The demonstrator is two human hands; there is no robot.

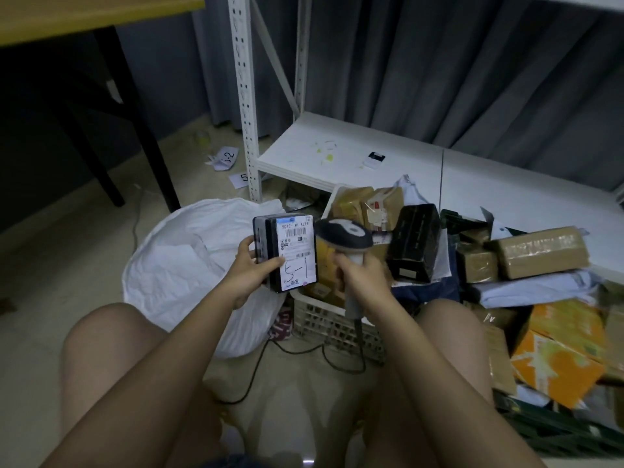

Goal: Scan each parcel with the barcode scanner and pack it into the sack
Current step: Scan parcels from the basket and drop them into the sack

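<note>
Dim storeroom with a pale tiled floor (pixel 67 265), grey curtains behind a white metal shelving unit (pixel 371 146), and a yellow-topped table (pixel 84 15) at upper left. A person sits with both knees in view. The left hand (pixel 248 270) grips a black boxed parcel (pixel 287 253) by its lower left edge, thumb across the white shipping label marked "5-1", label facing the camera. The right hand (pixel 359 276) is clenched round the handle of the barcode scanner (pixel 342 238), whose dark head sits just right of the parcel. The open white sack (pixel 189 265) lies on the floor below and left of the parcel. A slatted plastic crate (pixel 334 322) and a heap of brown, black and orange parcels (pixel 537 255) lie to the right.
</note>
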